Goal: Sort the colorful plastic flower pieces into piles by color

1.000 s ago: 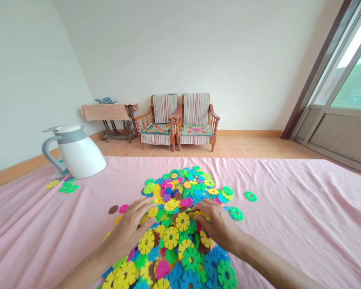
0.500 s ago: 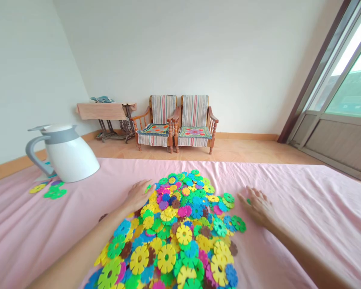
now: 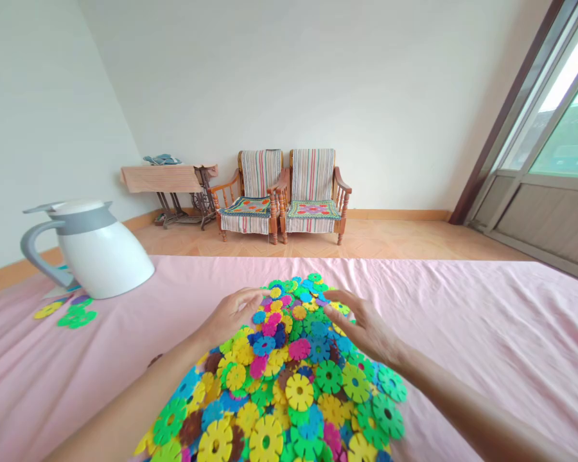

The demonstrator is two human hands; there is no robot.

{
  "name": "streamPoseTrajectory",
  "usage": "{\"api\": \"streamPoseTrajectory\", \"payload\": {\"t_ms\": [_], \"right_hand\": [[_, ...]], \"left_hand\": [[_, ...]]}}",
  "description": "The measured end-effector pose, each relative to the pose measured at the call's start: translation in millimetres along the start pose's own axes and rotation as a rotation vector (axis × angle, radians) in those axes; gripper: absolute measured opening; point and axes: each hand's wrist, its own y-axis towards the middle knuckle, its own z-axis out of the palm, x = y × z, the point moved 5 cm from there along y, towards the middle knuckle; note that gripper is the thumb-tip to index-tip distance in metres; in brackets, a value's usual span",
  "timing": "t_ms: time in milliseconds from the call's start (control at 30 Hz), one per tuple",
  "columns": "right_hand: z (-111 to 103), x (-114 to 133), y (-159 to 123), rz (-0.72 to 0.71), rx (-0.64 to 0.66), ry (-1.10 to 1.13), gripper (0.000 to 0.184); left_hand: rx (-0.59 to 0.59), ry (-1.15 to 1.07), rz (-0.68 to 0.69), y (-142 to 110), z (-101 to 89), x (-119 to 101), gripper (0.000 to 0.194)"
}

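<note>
As the plastic discs (image 3: 289, 375) are heaped across the lower centre of the frame, where are the hands placed?

— The left hand (image 3: 237, 314) is held by the heap's upper left edge, and the right hand (image 3: 361, 324) by its upper right.

— Is anything clenched?

— Both are seen cupped and relaxed, with fingers loosely bent; whether discs are touched under the fingertips cannot be told.

— And around them?

— A pink cloth (image 3: 486, 333) is spread beneath; at left, a white jug (image 3: 106, 260) is seen, with loose discs (image 3: 77, 316) scattered beside its base.
</note>
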Motion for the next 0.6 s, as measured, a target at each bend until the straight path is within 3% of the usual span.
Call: {"api": "streamPoseTrajectory", "payload": {"t_ms": [133,267,400,600], "right_hand": [[29.4,-32.3,75.1,0.0,0.029,-0.19,0.055],[57.1,-50.0,106.1,0.023,0.086,-0.219,0.054],[66.8,-41.0,95.8,-0.008,0.164,-0.216,0.048],[58.4,-4.7,60.8,-0.067,0.211,-0.169,0.039]], "left_hand": [[-0.028,0.158,0.036,63.9,22.4,21.1,0.053],[0.002,0.262,0.018,100.3,46.8,40.0,0.043],[0.016,0.305,0.021,96.2,59.1,38.8,0.038],[0.079,0.245,0.117,56.1,54.9,9.6,0.046]]}}
